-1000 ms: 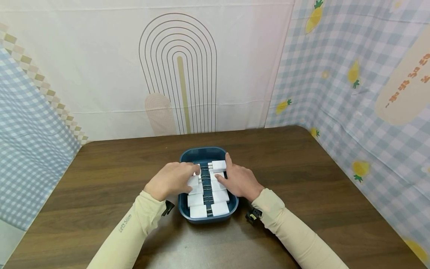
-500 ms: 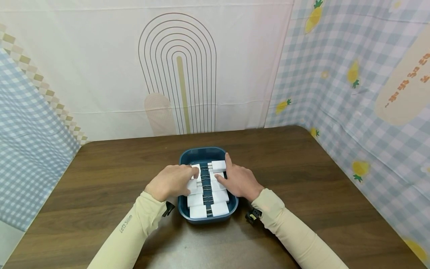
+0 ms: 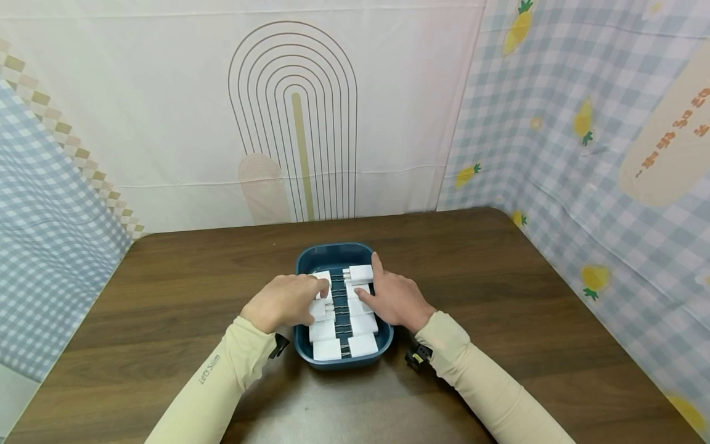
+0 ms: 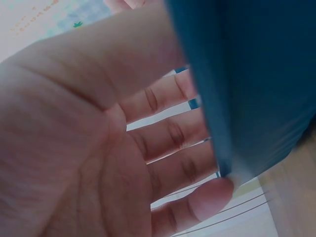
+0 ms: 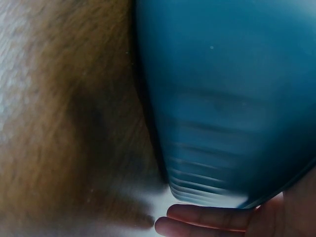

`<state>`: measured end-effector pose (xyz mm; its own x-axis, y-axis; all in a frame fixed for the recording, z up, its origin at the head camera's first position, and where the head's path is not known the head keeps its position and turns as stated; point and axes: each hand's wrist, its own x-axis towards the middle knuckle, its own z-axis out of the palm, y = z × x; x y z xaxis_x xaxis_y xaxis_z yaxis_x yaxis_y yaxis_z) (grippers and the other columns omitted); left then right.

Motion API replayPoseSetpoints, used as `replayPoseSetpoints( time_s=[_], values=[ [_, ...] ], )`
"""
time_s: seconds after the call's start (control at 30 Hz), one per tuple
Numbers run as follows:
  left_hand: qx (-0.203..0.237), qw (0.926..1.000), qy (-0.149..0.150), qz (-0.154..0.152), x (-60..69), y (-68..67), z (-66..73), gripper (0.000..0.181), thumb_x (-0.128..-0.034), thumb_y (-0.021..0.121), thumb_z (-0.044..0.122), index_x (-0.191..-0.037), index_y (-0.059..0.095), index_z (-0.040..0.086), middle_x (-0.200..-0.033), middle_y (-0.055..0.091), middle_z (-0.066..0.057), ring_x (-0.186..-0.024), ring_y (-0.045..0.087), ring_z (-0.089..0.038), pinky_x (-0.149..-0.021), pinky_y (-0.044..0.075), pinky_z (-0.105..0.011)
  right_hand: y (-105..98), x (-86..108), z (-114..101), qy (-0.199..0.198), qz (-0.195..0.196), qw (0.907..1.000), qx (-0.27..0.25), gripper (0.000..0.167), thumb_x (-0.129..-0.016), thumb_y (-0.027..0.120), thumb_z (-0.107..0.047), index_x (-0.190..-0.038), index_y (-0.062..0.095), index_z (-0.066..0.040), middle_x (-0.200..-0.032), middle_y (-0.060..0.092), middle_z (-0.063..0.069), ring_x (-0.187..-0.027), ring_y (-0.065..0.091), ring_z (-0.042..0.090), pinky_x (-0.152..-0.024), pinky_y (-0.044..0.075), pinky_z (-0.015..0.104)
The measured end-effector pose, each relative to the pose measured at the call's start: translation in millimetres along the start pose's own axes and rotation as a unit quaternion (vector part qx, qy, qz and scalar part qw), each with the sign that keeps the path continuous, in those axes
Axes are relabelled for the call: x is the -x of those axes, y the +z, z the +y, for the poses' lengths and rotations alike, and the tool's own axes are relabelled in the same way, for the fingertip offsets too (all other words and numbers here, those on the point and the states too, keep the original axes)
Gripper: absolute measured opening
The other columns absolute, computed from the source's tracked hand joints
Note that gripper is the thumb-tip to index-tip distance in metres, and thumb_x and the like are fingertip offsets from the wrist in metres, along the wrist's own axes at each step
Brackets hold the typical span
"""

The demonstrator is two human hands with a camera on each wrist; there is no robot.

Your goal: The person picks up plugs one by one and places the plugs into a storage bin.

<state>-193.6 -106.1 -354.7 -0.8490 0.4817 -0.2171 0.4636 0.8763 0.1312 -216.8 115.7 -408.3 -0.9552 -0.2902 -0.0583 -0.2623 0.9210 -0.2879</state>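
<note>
A dark blue plastic box (image 3: 335, 249) stands on the table and holds white plug adapters (image 3: 363, 345) with metal prongs, laid in two columns. The prongs of the columns point at each other along the middle. My left hand (image 3: 281, 302) reaches over the left rim. Its thumb and forefinger pinch an adapter (image 3: 317, 310) in the left column, partly hidden beneath the hand. My right hand (image 3: 397, 298) grips the right rim, thumb inside near an adapter, forefinger along the outside. In the right wrist view, straight fingers (image 5: 207, 217) lie beside the box's outer wall (image 5: 212, 113).
The brown wooden table (image 3: 532, 320) spreads around the box on every side. A printed white cloth (image 3: 405, 111) hangs behind it, with checked blue cloth (image 3: 554, 154) at the right and more at the left. Light sleeves cover both forearms.
My left hand has drawn slightly toward me, and the adapter between its thumb and forefinger has shifted with it. More of the far left adapter shows. The right hand and box stay put.
</note>
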Motion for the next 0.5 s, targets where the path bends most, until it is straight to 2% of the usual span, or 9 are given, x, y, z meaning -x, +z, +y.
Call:
replayPoseSetpoints(
  time_s=[0.23, 0.5],
  values=[
    [-0.012, 0.9999, 0.002, 0.0, -1.3, 1.6, 0.7, 0.042, -0.0794, 0.087, 0.023, -0.117, 0.069, 0.016, -0.115, 0.072, -0.005, -0.087, 0.061, -0.018, -0.088, 0.057, -0.04, 0.9, -0.7, 0.3, 0.001, -0.001, 1.0, -0.004, 0.09, -0.101, 0.049, -0.054, -0.162, 0.01, 0.0, -0.137, 0.063, 0.02, -0.117, 0.068, 0.029, -0.097, 0.056, 0.046],
    [-0.005, 1.0, -0.003, -0.003, -2.0, 2.9, 0.9, 0.045, -0.0774, 0.088, 0.025, -0.118, 0.071, 0.018, -0.122, 0.072, -0.006, -0.093, 0.063, -0.019, -0.093, 0.057, -0.043, 0.7, -0.4, 0.7, 0.0, 0.0, 1.0, -0.003, 0.09, -0.101, 0.049, -0.054, -0.162, 0.01, 0.0, -0.14, 0.061, 0.021, -0.118, 0.068, 0.029, -0.097, 0.056, 0.046]
  ],
)
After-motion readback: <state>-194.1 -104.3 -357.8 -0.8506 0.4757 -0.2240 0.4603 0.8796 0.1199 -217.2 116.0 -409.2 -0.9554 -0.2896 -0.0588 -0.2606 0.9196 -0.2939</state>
